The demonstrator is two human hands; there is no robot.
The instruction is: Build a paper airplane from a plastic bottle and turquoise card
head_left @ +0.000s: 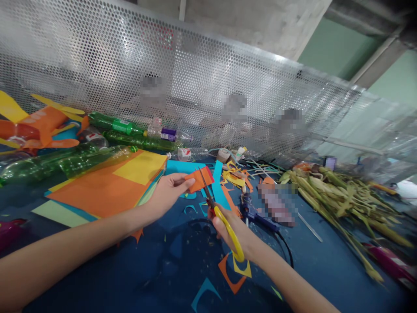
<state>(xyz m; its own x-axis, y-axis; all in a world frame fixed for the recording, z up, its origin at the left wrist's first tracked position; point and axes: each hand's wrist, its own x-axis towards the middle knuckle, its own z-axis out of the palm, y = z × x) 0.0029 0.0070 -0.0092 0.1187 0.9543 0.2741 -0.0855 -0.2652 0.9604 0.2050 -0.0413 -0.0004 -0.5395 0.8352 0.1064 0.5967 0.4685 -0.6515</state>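
Note:
Between the thumb and fingers of my left hand [167,191] is a small piece of orange paper [194,182], with a red edge showing at its right side. My right hand [233,228] grips yellow-handled scissors [230,230]. The scissor blades lie across the orange paper, and their tips reach its upper edge. Beneath and behind the paper are blue paper strips [222,191] and small blue cut scraps. Part of my right fingers is hidden behind the scissor handle.
Stacked coloured sheets [114,195] lie at the left, below green plastic bottles [94,158]. A blue glue gun [259,215] with a black cord lies right of centre. Dried husks [339,195] spread at the right. Cut-out scraps [232,274] lie in front; a perforated metal screen [195,78] stands behind.

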